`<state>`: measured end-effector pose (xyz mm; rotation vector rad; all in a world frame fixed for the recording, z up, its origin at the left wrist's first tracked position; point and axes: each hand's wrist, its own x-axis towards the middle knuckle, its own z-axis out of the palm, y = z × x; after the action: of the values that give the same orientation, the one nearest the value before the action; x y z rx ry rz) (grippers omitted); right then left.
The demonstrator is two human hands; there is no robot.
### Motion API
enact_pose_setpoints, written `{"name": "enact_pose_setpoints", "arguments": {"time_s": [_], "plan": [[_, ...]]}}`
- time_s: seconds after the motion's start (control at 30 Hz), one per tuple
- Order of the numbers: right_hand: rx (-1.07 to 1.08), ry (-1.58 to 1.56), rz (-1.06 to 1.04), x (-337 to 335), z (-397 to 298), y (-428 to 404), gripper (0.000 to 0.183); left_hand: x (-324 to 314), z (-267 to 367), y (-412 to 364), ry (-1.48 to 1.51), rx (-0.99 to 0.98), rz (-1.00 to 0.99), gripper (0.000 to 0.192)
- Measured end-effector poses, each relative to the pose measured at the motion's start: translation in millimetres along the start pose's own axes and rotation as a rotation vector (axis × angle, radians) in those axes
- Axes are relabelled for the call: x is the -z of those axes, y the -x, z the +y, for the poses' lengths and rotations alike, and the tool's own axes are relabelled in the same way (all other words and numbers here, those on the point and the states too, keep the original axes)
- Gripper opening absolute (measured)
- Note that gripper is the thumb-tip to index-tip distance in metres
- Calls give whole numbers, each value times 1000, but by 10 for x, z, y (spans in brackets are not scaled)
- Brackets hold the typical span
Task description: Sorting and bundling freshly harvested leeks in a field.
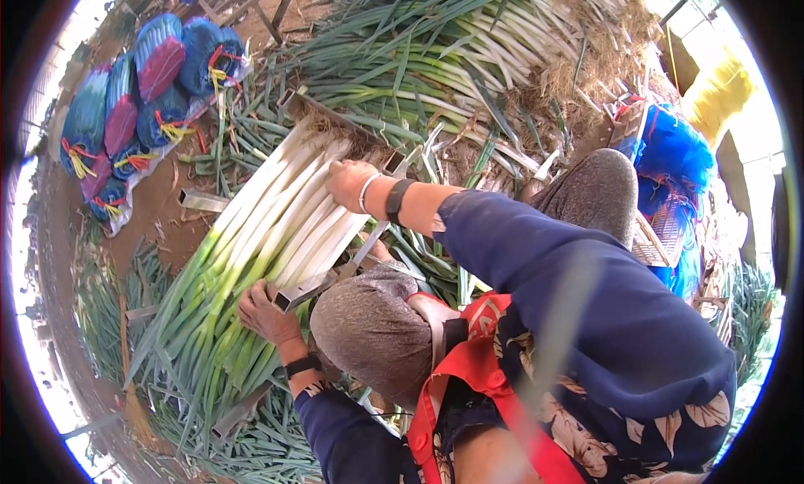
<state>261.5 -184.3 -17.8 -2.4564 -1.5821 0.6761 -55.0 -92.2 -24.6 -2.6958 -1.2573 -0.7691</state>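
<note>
A layer of Welsh onions [264, 233] lies side by side on a metal frame, white shanks towards the roots and green leaves towards the lower left. My right hand [353, 186] has its fingers curled around white shanks near the root end. A square metal tube [358, 129] crosses beside the roots. Lower down, my left hand [270, 314] touches the onions where white turns to green; its grip is partly hidden. Close to its fingers is the open end of another metal bar [304, 290]. Both wrists wear dark bands, and the right one also a pale bangle.
A large heap of onions [440, 50] lies beyond the frame, with roots to the right. Netted blue bundles [157, 57] with red and yellow ties rest at upper left. Blue netting [675, 151] and a plastic crate [662, 233] stand at right. Cut leaves [251, 446] cover the ground below.
</note>
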Motion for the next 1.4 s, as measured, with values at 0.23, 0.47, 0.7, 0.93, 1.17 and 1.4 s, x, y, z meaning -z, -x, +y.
{"name": "enact_pose_setpoints", "arguments": {"time_s": [0.23,0.47,0.7,0.93,1.17,1.4], "plan": [[411,61,443,-394,115,832,30,595,9,-608,616,464,-64,36],[-146,-46,-177,-1568,1098,1818,22,1642,1606,-1236,1201,106,30,31],[-577,69,-393,-2195,3121,1818,20,765,3131,-1060,1370,542,-778,19],[-1089,-56,184,-1688,4297,1979,39,567,2929,-1243,1404,384,-739,18],[-1264,-256,-216,-1364,4529,1890,63,579,3041,-1209,1395,537,-878,17],[-925,-204,-306,-1254,4393,1871,53,555,3090,-1231,1530,550,-786,16]]}}
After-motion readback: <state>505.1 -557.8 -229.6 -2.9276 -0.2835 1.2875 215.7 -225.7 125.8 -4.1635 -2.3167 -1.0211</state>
